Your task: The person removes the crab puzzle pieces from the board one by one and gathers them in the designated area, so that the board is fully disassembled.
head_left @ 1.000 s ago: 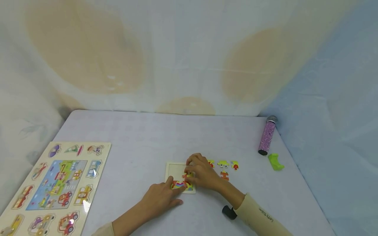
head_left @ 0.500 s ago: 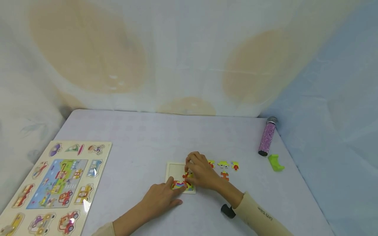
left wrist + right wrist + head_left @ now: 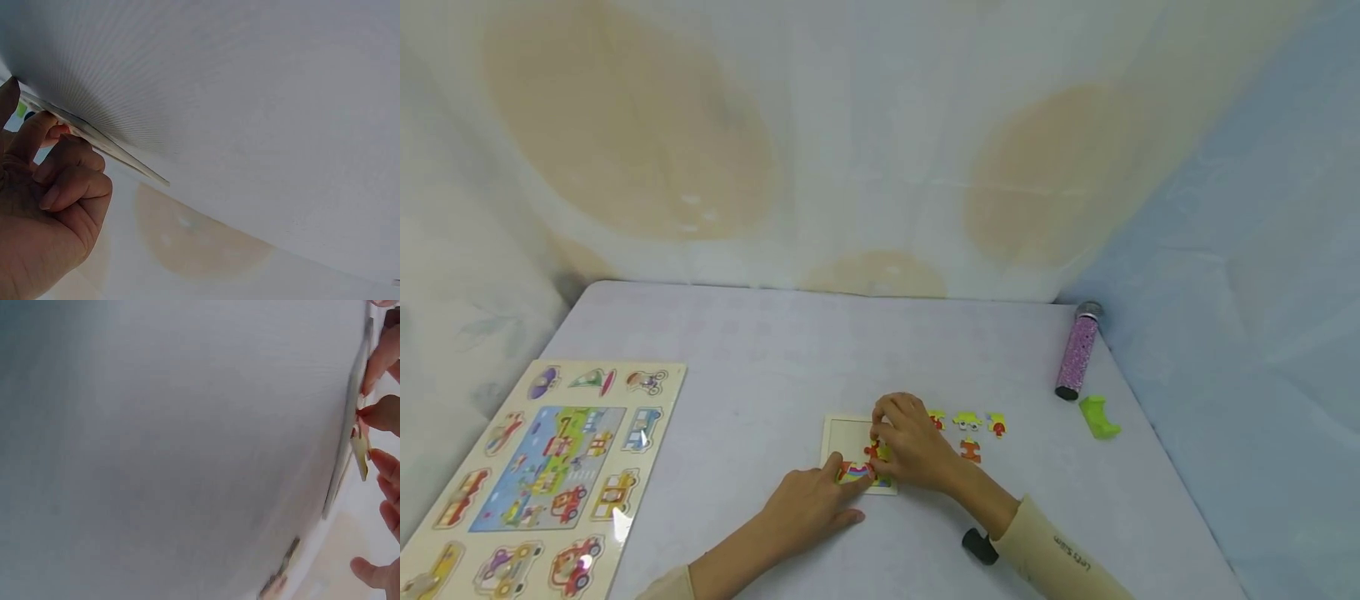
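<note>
A small square puzzle tray lies on the table, with coloured pieces filling its near row. My left hand rests at the tray's near left corner, its fingertips touching the edge. My right hand reaches over the tray's right side and pinches an orange and yellow puzzle piece. In the right wrist view that puzzle piece is held tilted against the tray's edge. Several loose pieces lie just right of the tray.
A large wooden vehicle puzzle board lies at the table's left front. A purple glitter tube and a green object sit by the right edge. A small black thing shows under my right wrist. White cloth hangs behind the table.
My right hand's fingers have shifted slightly over the tray with the piece between them. My left hand stays at the tray's near corner.
</note>
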### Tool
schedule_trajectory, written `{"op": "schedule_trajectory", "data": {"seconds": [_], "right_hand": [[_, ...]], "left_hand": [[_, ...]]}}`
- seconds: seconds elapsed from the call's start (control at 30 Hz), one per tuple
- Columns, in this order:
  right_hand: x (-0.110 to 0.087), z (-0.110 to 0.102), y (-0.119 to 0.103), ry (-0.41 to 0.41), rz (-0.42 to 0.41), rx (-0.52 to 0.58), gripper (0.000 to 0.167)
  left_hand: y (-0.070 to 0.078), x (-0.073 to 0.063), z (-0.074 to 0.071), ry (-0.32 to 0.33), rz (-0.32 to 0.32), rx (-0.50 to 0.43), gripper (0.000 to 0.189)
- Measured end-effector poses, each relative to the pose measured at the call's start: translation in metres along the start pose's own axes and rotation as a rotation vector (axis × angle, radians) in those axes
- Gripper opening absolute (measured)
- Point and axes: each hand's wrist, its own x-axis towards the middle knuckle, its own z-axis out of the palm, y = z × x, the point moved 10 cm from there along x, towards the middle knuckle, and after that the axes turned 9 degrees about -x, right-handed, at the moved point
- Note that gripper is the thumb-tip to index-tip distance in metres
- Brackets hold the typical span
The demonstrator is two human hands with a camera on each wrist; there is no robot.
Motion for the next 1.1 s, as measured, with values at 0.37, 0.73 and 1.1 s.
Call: {"op": "schedule_trajectory", "data": {"seconds": [0.37,0.73,1.1], "right_hand": [[0.011,0.018,0.012,-0.292,0.056,0.033,0.024],[0.010,0.026,0.026,-0.250,0.056,0.134,0.021],[-0.013,-0.028,0.050,-0.124,0.091,0.042,0.020]], "left_hand": [[0.002,0.002,0.000,-0.002,0.015,-0.025,0.047],[0.001,0.001,0.002,-0.038,-0.015,-0.050,0.045],[-0.004,0.000,0.003,-0.022,-0.029,-0.069,0.046]]}}
